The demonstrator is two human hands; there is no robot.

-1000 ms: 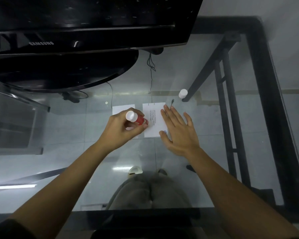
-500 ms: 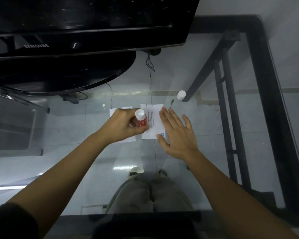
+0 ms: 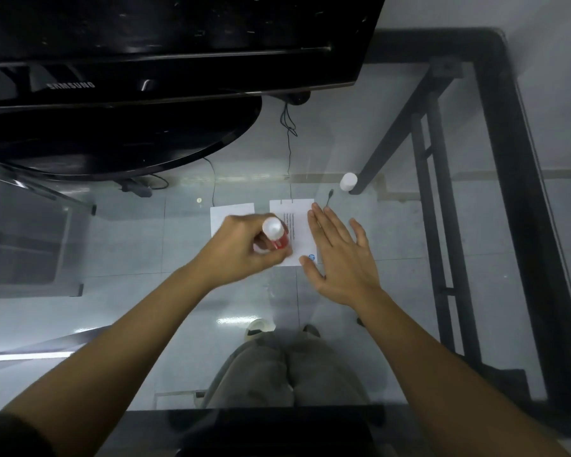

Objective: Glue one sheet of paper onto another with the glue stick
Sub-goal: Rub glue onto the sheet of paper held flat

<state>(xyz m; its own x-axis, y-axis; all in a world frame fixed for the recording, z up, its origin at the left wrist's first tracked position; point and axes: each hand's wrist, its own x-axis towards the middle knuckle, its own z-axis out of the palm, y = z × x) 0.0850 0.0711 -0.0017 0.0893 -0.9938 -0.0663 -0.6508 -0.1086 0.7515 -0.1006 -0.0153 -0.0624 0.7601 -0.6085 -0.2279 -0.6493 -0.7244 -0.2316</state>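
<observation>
Two small white sheets lie side by side on the glass table. The printed sheet (image 3: 296,225) on the right carries a column of text and a small blue logo. My right hand (image 3: 342,258) lies flat with fingers spread on its right edge. My left hand (image 3: 244,247) grips a red glue stick (image 3: 277,237) with a white base end up, its tip down on the printed sheet's left part. The plain sheet (image 3: 228,216) on the left is partly hidden under my left hand. The glue stick's white cap (image 3: 348,182) stands apart, further back on the right.
A black monitor (image 3: 165,44) on a round black stand (image 3: 112,140) fills the back left. The table's glass top (image 3: 426,258) has a black frame (image 3: 521,192) along the right side. A thin dark stick (image 3: 329,196) lies beside the cap. My knees show through the glass.
My left hand has turned the glue stick more upright and slid it down the printed sheet's left side. My right hand has stayed flat on the sheet.
</observation>
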